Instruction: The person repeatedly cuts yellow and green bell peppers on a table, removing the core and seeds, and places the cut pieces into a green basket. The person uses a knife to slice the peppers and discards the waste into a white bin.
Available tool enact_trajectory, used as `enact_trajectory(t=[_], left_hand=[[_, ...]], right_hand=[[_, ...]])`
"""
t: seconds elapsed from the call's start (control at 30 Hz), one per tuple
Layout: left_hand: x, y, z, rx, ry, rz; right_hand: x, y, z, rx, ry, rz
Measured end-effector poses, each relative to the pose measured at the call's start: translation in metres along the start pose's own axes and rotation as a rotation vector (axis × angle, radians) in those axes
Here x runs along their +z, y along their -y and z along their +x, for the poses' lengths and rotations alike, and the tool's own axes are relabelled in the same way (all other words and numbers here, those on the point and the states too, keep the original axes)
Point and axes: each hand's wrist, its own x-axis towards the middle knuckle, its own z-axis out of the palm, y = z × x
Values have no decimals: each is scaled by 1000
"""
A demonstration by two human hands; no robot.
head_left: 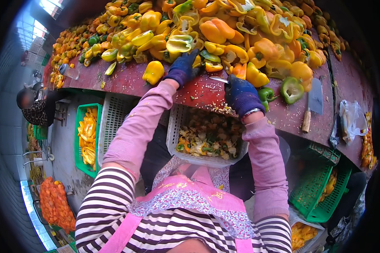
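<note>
My left hand (184,68), in a dark blue glove, reaches to the near edge of a big heap of yellow and orange bell peppers. Its fingers curl around a yellow bell pepper (197,62), mostly hidden by the glove. In a matching glove, my right hand (240,93) grips a small knife (218,79), its blade pointing left toward the other hand. An orange pepper piece (239,71) lies just beyond the right fingers. Beside my left wrist sits a whole yellow pepper (153,72). Right of the knife hand are a green pepper (265,96) and a hollow green half (291,90).
Seeds dot the red tabletop (126,80). Below its edge, a white crate (173,131) holds cores and scraps. A cleaver (315,99) and a plastic bag (351,120) lie at right. Green crates (98,139) flank me; another person (38,103) sits far left.
</note>
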Motion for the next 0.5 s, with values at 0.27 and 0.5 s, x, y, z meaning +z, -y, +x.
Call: enact_trajectory(t=[0.27, 0.5], left_hand=[[-84, -61, -47, 202, 44, -798], [-78, -105, -65, -54, -106, -1824]], right_hand=[[-28, 19, 10, 391, 183, 1187], [-17, 33, -1, 222, 288, 1468]])
